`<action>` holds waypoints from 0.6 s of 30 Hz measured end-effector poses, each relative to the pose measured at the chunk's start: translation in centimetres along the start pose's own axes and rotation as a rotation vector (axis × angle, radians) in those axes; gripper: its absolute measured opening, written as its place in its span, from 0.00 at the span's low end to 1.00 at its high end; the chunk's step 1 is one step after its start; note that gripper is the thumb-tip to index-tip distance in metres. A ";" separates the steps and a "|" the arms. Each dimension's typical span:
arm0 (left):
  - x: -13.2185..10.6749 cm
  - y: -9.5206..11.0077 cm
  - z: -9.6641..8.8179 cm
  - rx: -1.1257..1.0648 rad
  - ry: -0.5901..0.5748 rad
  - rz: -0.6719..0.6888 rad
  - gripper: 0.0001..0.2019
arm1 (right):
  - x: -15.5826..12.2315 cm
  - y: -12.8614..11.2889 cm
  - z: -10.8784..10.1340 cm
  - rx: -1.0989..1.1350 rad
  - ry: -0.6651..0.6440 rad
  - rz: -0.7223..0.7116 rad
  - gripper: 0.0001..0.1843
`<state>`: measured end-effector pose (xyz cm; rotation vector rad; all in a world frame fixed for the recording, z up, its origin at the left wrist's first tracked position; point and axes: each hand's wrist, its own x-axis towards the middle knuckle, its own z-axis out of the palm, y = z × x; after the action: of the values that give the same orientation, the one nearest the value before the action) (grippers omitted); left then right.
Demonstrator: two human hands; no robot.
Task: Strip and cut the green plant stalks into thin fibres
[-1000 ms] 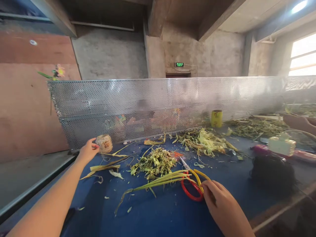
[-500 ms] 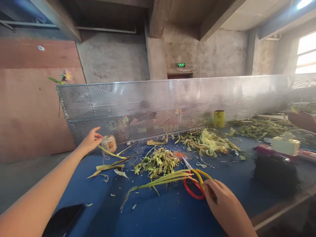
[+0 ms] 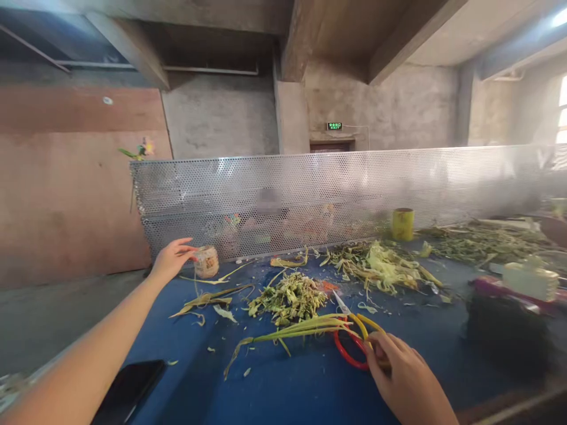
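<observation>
My left hand (image 3: 170, 260) reaches to the far left with its fingers stretched out. Its fingertips are at the edge of a small beige jar-shaped container (image 3: 206, 262); whether they touch it I cannot tell. My right hand (image 3: 398, 369) is closed around a yellow curved, two-pronged thing (image 3: 362, 327) whose kind is unclear. Just beside it lie red-handled scissors (image 3: 349, 360), blades pointing away. A bunch of pale green-yellow stalks (image 3: 301, 328) stretches left from the scissors. Behind it is a heap of short cut plant pieces (image 3: 290, 298).
A larger pile of dried leaves (image 3: 381, 265) lies farther back, near a yellow cylinder (image 3: 403, 224). A perforated metal screen (image 3: 292, 200) borders the blue table (image 3: 283, 389). A phone (image 3: 130, 389) lies front left; a blurred dark object (image 3: 505, 336) and pale box (image 3: 529, 280) stand right.
The view has swung slightly left and up. The hanging strip by my left hand now lies lower on the table, apart from the fingers. My right hand keeps its hold.
</observation>
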<state>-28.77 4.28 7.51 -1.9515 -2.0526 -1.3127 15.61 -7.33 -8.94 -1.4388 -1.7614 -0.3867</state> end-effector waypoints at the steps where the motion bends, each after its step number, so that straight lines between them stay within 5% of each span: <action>1: -0.1 -0.2 0.0 -0.001 -0.042 -0.008 0.22 | 0.0 -0.1 -0.1 -0.022 -0.036 0.015 0.11; 5: -0.5 -1.0 0.0 0.063 -0.314 -0.069 0.24 | 0.8 -1.2 -1.1 -0.106 -0.257 0.057 0.12; 9: -0.9 -1.1 -0.3 0.184 -0.424 -0.057 0.28 | 3.3 -2.4 -2.6 -0.128 -0.579 0.170 0.12; 14: -1.6 0.7 -0.8 0.578 -0.426 0.193 0.31 | 6.8 -3.7 -2.6 -0.166 -0.861 0.334 0.23; 18: -2.9 2.3 0.0 0.740 -0.360 0.215 0.26 | 8.3 -4.5 -2.0 -0.199 -0.860 0.376 0.28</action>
<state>-26.26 1.60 7.19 -2.0188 -1.9586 -0.1051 12.08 -4.47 -0.44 -2.2444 -2.0452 0.3254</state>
